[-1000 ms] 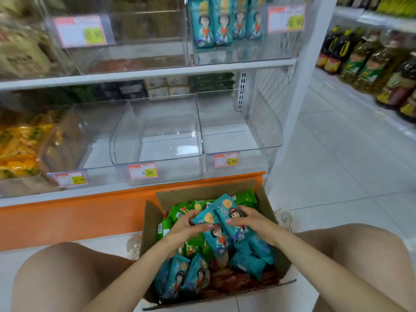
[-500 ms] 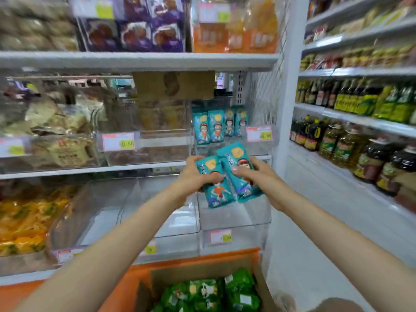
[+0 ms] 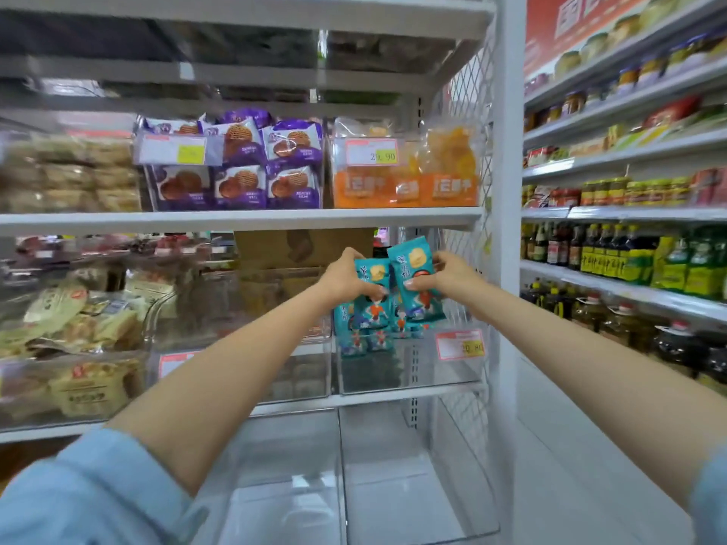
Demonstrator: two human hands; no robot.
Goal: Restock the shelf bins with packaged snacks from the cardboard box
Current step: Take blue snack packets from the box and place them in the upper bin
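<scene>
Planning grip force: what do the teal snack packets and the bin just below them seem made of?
Teal snack packets: apparently glossy printed plastic film, with sheen and creases. Bin: clear rigid plastic, perhaps acrylic; packets show through its walls.

Teal snack packets [image 3: 397,287] with cartoon figures, purple cookie packs [image 3: 240,163], orange bags [image 3: 409,186], light blue sleeve [image 3: 90,501]
</scene>
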